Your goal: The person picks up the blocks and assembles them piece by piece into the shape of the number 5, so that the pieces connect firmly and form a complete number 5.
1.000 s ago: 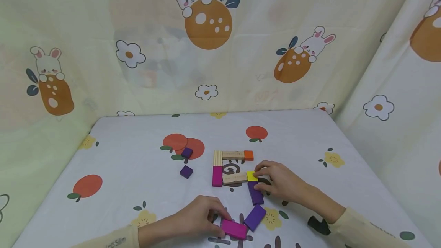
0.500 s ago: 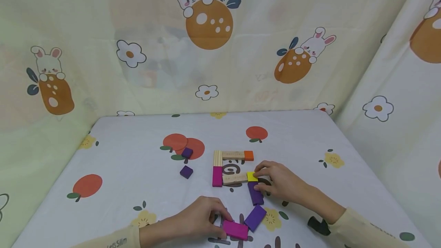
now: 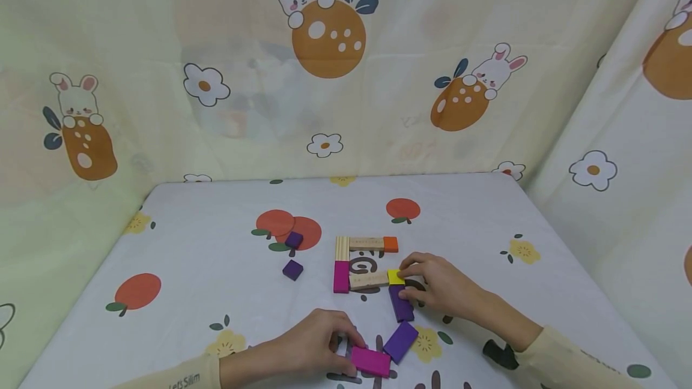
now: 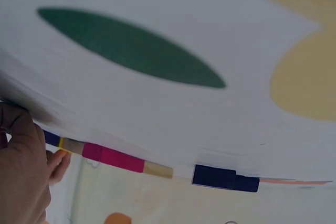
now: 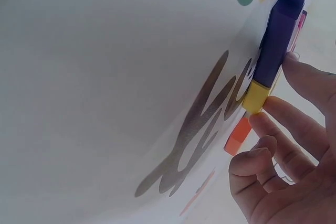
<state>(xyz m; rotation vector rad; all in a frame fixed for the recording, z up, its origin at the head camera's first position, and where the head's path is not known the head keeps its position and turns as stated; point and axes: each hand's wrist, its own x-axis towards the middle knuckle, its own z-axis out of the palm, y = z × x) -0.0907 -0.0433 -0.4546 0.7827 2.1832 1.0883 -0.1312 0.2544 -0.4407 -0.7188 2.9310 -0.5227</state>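
Observation:
Thumb and index finger of my left hand point(image 3: 316, 338) pinch the left end of a magenta block point(image 3: 371, 362) lying flat near the table's front. Its right end meets a slanted purple block point(image 3: 401, 342). A second purple block point(image 3: 400, 304) runs from there up to a small yellow block point(image 3: 395, 278). My right hand point(image 3: 446, 284) touches this part of the row: in the right wrist view, its thumb rests against the purple block point(image 5: 275, 51) and a fingertip against the yellow block point(image 5: 255, 97). The left wrist view shows my left hand point(image 4: 21, 166) but hides most of its block.
Beyond the hands, plain wooden blocks point(image 3: 369, 280), another magenta block point(image 3: 341, 276), a striped pale block point(image 3: 342, 248) and an orange block point(image 3: 390, 244) continue the line. Two loose dark purple blocks point(image 3: 292, 269) lie to the left. A patterned cloth point(image 3: 189, 245) covers the table.
My left hand and the magenta block have shifted slightly to the right. The right hand and the other blocks look unmoved.

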